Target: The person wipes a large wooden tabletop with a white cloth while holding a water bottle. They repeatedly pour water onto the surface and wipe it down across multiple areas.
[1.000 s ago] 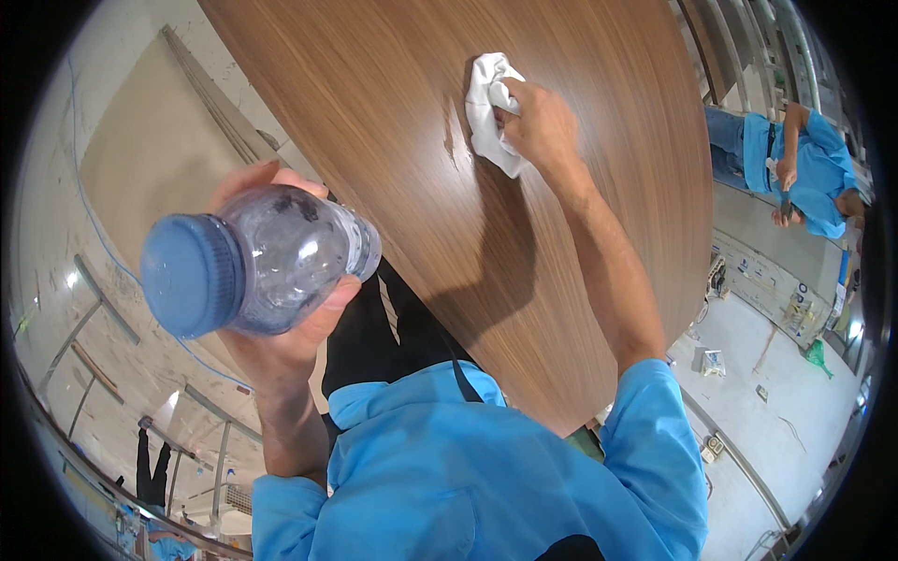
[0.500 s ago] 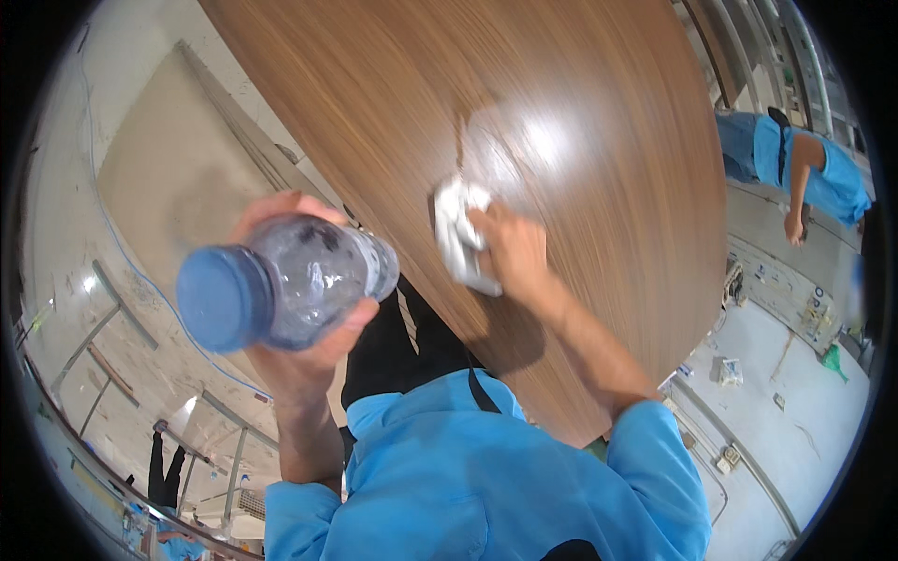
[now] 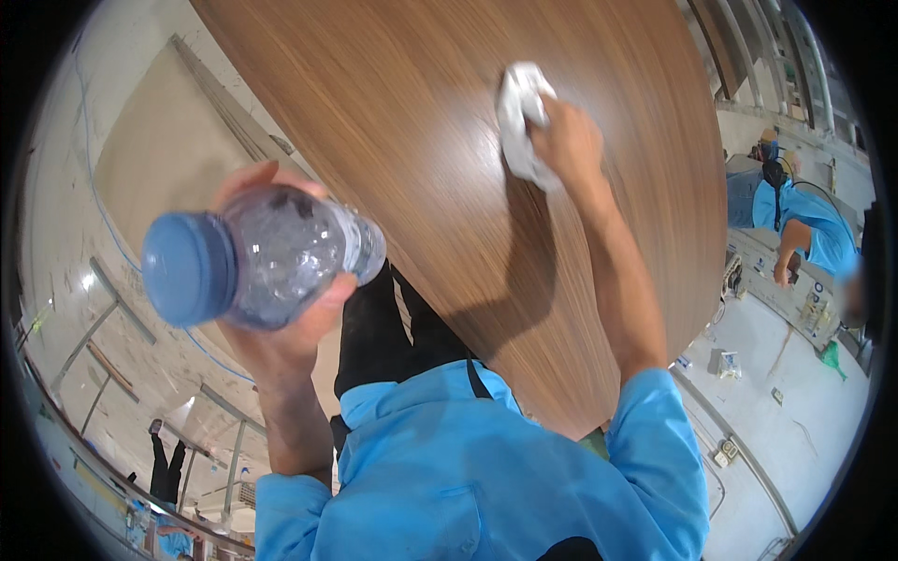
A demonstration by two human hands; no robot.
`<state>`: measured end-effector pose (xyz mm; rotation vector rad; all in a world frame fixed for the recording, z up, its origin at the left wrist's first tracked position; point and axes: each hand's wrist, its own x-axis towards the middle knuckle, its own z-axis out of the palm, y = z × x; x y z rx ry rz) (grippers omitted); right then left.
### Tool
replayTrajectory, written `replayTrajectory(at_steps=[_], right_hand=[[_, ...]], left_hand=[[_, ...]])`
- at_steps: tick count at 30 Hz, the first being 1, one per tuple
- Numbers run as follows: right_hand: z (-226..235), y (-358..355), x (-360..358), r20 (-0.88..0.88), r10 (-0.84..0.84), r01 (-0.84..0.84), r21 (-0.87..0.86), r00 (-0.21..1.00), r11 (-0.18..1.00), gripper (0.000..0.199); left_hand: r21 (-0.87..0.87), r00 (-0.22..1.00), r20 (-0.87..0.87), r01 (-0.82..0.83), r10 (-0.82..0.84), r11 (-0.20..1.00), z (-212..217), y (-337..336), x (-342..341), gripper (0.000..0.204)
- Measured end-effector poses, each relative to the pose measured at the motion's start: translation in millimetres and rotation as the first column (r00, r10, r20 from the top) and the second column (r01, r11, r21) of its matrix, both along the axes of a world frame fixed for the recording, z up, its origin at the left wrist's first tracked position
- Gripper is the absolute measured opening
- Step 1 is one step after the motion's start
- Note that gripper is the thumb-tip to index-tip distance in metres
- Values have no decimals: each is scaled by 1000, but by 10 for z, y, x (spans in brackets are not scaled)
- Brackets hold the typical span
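Note:
A clear plastic bottle (image 3: 290, 245) with a blue cap is gripped by my left hand (image 3: 297, 332), fingers wrapped around its body. The bottle is tilted, its cap toward the left, and I hold it beside the wooden board's near-left edge. My right hand (image 3: 572, 140) is closed on a crumpled white cloth (image 3: 520, 117), pressing it on the brown wood-grain board (image 3: 421, 159). My right arm reaches across the board and casts a shadow. What liquid the bottle holds, if any, I cannot tell.
To the right, a co-worker (image 3: 812, 224) in a blue shirt bends beside a low bench (image 3: 786, 280). Metal frames (image 3: 122, 299) and a blue cord (image 3: 117, 234) lie at the left. Another person (image 3: 168, 467) stands far off at lower left.
My right hand has slid the cloth away from me and to the right over the board. The bottle has shifted slightly left and up. A wet-looking streak near the cloth no longer shows.

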<state>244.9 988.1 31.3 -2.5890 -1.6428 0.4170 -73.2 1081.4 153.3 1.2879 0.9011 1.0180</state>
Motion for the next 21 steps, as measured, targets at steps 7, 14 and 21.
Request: replayTrajectory(at_steps=[7,14,21], right_hand=[[-29,-722,198,-193,95,-107,-53,976,993,34],[-83,-479,881,-260,128,-159,-103,957,982,36],[-272,-129,1293,-350,220,-196,103,910,975,29]], left_hand=[[-35,1000,-8,-25,25,999,-103,-68,244,87],[-47,998,-20,-63,62,997,-248,30,793,85],[-48,997,-25,-74,73,996,-276,25,1216,84]])
